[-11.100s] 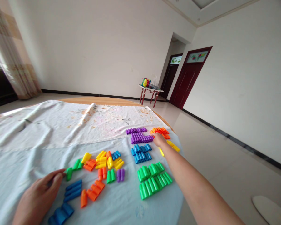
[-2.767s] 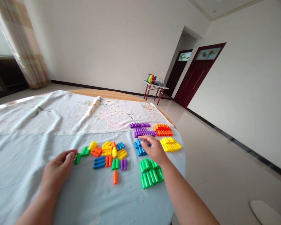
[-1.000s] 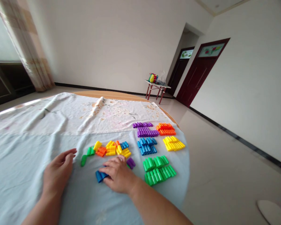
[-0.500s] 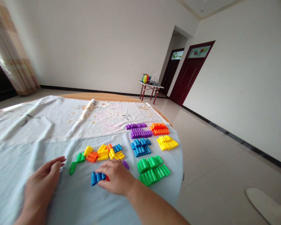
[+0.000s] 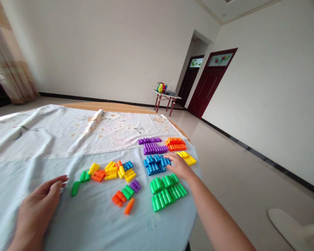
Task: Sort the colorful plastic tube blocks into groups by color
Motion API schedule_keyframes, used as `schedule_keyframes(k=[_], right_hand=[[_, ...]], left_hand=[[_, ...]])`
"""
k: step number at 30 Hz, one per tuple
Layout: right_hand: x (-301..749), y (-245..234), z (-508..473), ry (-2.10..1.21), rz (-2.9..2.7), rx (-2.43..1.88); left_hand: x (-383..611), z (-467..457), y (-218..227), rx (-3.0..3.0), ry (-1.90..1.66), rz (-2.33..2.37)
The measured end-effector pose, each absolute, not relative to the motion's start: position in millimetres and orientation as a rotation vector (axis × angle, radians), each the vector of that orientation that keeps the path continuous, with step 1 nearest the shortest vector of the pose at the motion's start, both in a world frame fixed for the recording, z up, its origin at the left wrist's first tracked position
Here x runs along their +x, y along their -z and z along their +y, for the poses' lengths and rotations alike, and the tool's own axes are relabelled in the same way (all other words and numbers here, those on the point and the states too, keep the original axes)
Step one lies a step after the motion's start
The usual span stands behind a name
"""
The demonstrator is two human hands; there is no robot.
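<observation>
My right hand (image 5: 178, 164) reaches to the right-hand end of a group of blue plastic tube-shaped pieces (image 5: 154, 164). Its thumb and fingers pinch a few blue pieces (image 5: 165, 161) there, resting at or just above the group. Below it lie rows of green pieces (image 5: 167, 191), and part of the yellow rows (image 5: 189, 158) is hidden behind the hand. My left hand (image 5: 43, 202) rests on the cloth, fingers stretched out and holding nothing. Near its fingertips is a single green piece (image 5: 74, 188).
Mixed loose pieces (image 5: 111, 171) lie mid-table, with orange pieces (image 5: 119, 198) and a lone orange one (image 5: 129, 206) closer to me. Purple rows (image 5: 155, 148) and orange rows (image 5: 176, 143) stand farther back. A light cloth (image 5: 99, 223) covers the round table. Beyond is a small table (image 5: 166, 94).
My right hand has carried the blue pieces from the near middle of the table rightward and away to the blue group. This uncovers orange, green and purple pieces. My left hand stays nearly still.
</observation>
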State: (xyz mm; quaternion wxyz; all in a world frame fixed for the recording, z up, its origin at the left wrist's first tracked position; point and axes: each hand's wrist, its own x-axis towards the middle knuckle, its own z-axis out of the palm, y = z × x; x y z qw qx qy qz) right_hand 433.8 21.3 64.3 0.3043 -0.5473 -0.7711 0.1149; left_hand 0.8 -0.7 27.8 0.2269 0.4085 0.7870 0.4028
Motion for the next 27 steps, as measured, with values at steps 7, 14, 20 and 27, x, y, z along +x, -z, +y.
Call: schedule_keyframes(k=[7, 14, 20, 27], right_hand=[[456.9, -47.8, 27.2, -0.230, -2.137, -1.527], [449.8, -43.8, 26.7, -0.240, -2.150, -1.509], [445.9, -44.9, 22.6, -0.279, -2.135, -1.515], [426.4, -47.1, 15.7, -0.341, -2.112, -1.441]], left_hand=[[-1.5, 1.7, -17.9, 1.163, -1.174, 2.177], [4.5, -0.6, -28.9, 1.128, -1.151, 2.119], [-2.1, 3.0, -20.7, 1.171, -1.151, 2.134], [-4.6, 5.1, -15.8, 1.163, -1.179, 2.099]])
